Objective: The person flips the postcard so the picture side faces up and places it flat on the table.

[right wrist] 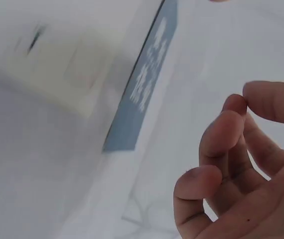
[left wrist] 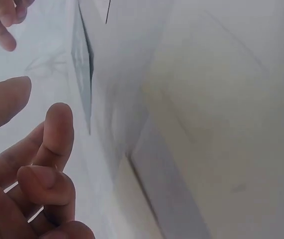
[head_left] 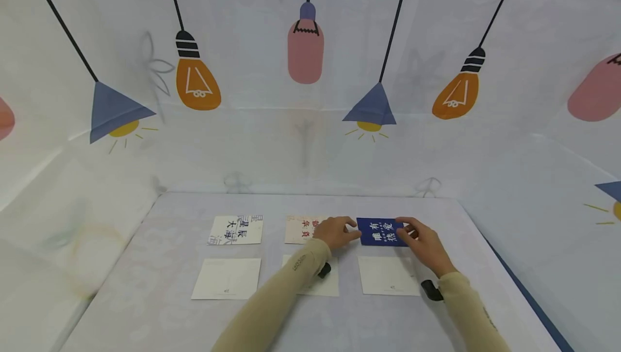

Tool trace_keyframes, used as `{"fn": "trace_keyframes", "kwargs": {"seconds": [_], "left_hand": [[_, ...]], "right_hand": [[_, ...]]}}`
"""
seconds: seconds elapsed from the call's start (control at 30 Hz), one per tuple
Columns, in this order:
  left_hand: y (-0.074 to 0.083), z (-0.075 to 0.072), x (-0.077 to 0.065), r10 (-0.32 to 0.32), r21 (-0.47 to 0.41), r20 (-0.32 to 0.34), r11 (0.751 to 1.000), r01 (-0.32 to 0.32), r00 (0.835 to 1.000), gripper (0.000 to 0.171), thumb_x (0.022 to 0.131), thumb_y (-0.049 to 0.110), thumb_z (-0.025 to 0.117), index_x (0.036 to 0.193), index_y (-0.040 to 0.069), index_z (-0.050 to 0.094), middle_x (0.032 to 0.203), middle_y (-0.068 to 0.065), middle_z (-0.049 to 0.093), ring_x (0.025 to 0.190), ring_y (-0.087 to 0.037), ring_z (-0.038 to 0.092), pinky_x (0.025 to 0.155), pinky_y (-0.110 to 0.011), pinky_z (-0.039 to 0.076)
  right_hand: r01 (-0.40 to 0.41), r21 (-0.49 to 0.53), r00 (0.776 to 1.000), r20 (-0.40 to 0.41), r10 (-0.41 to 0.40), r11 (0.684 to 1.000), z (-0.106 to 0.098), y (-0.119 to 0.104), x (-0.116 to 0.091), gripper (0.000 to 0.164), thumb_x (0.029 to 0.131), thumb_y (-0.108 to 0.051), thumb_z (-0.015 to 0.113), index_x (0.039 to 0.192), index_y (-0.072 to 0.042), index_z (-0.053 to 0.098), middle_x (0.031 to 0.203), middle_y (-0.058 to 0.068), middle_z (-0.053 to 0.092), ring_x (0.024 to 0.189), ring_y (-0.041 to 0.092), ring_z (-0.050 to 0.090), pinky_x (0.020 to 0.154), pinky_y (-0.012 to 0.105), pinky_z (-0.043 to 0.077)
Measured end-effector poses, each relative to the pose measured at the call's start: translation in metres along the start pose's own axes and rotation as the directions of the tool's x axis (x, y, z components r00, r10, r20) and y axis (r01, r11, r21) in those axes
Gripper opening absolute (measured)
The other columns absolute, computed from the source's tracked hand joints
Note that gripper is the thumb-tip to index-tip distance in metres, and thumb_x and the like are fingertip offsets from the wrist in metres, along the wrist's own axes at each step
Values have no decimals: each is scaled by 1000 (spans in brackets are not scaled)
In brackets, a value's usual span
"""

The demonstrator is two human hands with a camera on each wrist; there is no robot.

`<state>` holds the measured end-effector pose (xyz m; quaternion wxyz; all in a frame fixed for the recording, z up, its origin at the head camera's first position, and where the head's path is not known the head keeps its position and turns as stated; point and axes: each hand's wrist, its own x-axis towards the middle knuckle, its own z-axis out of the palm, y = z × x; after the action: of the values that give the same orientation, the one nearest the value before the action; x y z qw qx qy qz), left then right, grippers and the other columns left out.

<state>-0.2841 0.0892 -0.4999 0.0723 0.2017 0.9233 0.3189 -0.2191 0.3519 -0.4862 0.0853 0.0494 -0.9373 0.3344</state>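
Note:
A dark blue card (head_left: 378,232) with white characters lies at the right of the back row. My left hand (head_left: 336,232) is at its left edge, thumb and forefinger apart, covering part of a cream card with red characters (head_left: 297,228). Over the blue card's right edge is my right hand (head_left: 427,245), fingers loosely bent. The right wrist view has the blue card (right wrist: 144,89) flat on the table, apart from the right hand (right wrist: 241,164). Nothing sits between the fingers of the left hand (left wrist: 37,169) in its wrist view.
A white card with dark characters (head_left: 236,230) is at the back left. The front row holds blank-looking cream cards: left (head_left: 227,276), middle (head_left: 330,287), partly under the left sleeve, and right (head_left: 388,276). Behind the white table (head_left: 165,266) hangs a lamp-patterned sheet (head_left: 252,142).

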Motion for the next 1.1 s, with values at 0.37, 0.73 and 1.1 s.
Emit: {"fn": "trace_keyframes", "kwargs": {"seconds": [0.37,0.73,1.1], "left_hand": [[-26,-27,-33,60,-11,-79,998,-61,995,38,95,47,68,123,21,72,82,12,67,61,-5,56,55,-26,45],[-59,-56,-76,98,-16,-99,995,-100,990,31,95,43,69,118,22,73,84,15,66,69,-6,56,62,-28,45],[-99,-92,-121,9,-45,-103,999,-14,995,32,93,39,73,120,21,73,86,16,64,75,-10,56,66,-32,46]], "right_hand": [[79,107,997,10,-81,991,23,-39,-4,33,102,-30,65,131,-15,65,94,3,67,77,18,55,62,27,45],[121,151,988,72,-133,981,54,-66,-5,28,99,-24,69,126,-19,67,86,-5,61,72,13,53,60,26,44],[109,157,986,104,-127,982,85,-106,-9,28,96,-15,72,124,-13,68,91,-8,63,82,13,58,68,27,49]]}}
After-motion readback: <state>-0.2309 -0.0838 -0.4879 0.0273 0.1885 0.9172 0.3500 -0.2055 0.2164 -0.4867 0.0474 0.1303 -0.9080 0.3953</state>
